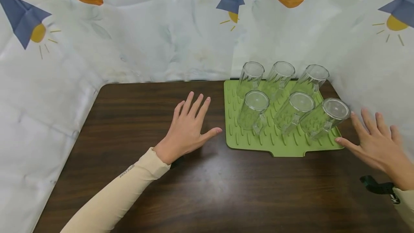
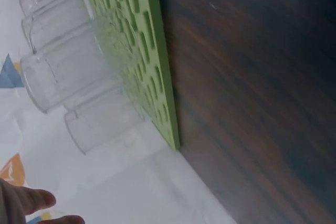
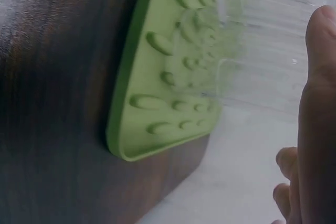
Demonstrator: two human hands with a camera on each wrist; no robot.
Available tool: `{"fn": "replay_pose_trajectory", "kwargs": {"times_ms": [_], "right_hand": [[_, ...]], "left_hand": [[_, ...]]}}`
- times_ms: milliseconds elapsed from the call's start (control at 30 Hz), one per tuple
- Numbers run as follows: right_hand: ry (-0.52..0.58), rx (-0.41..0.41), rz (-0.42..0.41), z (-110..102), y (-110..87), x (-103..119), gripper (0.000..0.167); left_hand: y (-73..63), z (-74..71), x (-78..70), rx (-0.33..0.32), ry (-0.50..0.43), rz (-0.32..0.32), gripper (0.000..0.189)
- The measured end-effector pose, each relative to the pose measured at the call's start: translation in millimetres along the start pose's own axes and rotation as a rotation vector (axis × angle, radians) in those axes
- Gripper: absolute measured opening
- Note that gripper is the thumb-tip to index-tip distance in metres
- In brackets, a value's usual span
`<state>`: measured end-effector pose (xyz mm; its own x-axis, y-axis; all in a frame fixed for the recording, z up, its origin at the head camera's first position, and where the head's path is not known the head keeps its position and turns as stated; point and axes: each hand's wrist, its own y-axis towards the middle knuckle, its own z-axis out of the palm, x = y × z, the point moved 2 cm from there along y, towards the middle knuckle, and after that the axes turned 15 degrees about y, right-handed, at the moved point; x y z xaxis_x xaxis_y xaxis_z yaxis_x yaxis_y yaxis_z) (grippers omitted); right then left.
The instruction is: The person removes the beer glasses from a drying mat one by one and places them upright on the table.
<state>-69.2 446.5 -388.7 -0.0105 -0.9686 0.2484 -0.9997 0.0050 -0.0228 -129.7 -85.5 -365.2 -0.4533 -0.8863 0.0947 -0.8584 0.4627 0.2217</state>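
Observation:
Several clear glass mugs stand in two rows on a green ridged drying mat (image 1: 233, 132), seemingly upside down with their bases up. The front right mug (image 1: 325, 119) is nearest to my right hand (image 1: 378, 141), whose fingers are spread just beside it; whether they touch is hard to tell. In the right wrist view the thumb (image 3: 321, 51) overlaps a mug (image 3: 257, 51). My left hand (image 1: 185, 130) is held over the table left of the mat, fingers straight and apart, holding nothing. The left wrist view shows the mugs (image 2: 68, 72) from the side.
The dark wooden table (image 1: 136, 118) extends left of and in front of the mat. White patterned sheeting (image 1: 161, 39) hangs behind the table and along both sides. A dark strap (image 1: 376, 186) is on the right wrist.

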Motion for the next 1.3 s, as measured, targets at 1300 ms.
{"fn": "replay_pose_trajectory", "kwargs": {"times_ms": [1300], "right_hand": [[0.151, 0.205, -0.004, 59.5, 3.1, 1.5, 0.1]], "left_hand": [[21.6, 37.1, -101.1, -0.085, -0.643, 0.269, 0.062]]}}
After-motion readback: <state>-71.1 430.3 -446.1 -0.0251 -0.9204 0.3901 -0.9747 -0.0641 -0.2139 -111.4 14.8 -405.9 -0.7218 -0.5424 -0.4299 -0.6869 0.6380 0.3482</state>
